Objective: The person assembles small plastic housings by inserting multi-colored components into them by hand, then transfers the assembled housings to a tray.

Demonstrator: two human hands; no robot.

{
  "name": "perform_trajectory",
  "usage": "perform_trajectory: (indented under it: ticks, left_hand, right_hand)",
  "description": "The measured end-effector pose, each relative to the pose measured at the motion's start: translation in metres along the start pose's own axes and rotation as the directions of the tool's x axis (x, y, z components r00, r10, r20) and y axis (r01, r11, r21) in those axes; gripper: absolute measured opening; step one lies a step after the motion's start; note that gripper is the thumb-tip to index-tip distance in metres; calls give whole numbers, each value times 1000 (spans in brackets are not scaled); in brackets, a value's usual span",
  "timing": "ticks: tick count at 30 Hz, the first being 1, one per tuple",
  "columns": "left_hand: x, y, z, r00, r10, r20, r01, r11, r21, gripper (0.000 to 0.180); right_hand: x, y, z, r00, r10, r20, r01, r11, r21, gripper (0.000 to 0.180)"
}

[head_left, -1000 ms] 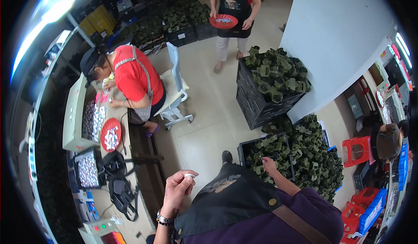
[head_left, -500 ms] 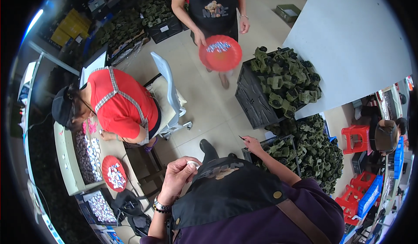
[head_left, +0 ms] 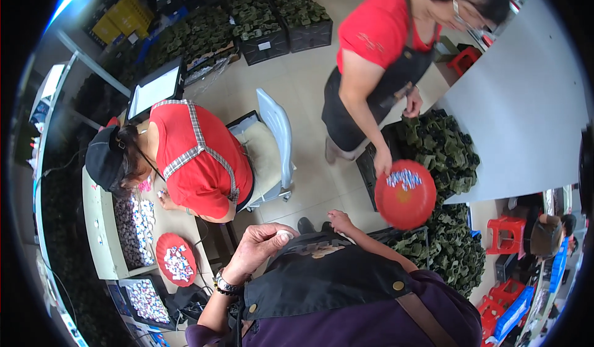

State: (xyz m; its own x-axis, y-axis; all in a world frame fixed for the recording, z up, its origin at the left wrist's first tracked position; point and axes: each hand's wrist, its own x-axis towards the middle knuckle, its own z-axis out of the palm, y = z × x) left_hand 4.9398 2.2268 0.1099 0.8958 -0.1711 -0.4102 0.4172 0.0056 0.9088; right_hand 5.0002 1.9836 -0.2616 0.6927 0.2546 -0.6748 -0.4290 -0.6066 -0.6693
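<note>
My left hand point(head_left: 263, 248) is closed, pinching a small white rounded piece point(head_left: 285, 234) between thumb and forefinger in front of my black apron point(head_left: 322, 273). Its exact kind is too small to tell. On the right, my right hand point(head_left: 340, 221) is held above the floor with the fingers drawn together; what they grip, if anything, does not show. Near it a co-worker in red carries a red plate point(head_left: 405, 208) with several small white-and-blue pieces point(head_left: 404, 178) on it.
At left a seated co-worker bends over a bench with a pile of small white pieces point(head_left: 133, 229) and a second red plate point(head_left: 166, 242). Dark crates of green parts point(head_left: 442, 155) stand at right beside a pale panel point(head_left: 526, 112). A grey chair point(head_left: 275, 130) is ahead.
The standing co-worker has come nearer and to the right, bringing the red plate. My right hand has shifted left; the dark thin thing seen at its fingertips no longer shows. My left hand keeps its pinch.
</note>
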Motion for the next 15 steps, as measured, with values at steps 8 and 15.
perform_trajectory:
  ticks: [8,15]
  left_hand:
    - [-14,-7,-40,988,-132,77,132,991,4,26]
    - [-22,-1,-100,990,-94,101,94,996,8,23]
  right_hand:
    - [36,-8,44,971,233,-51,-221,960,172,28]
    - [89,-9,94,876,469,-111,-438,871,224,27]
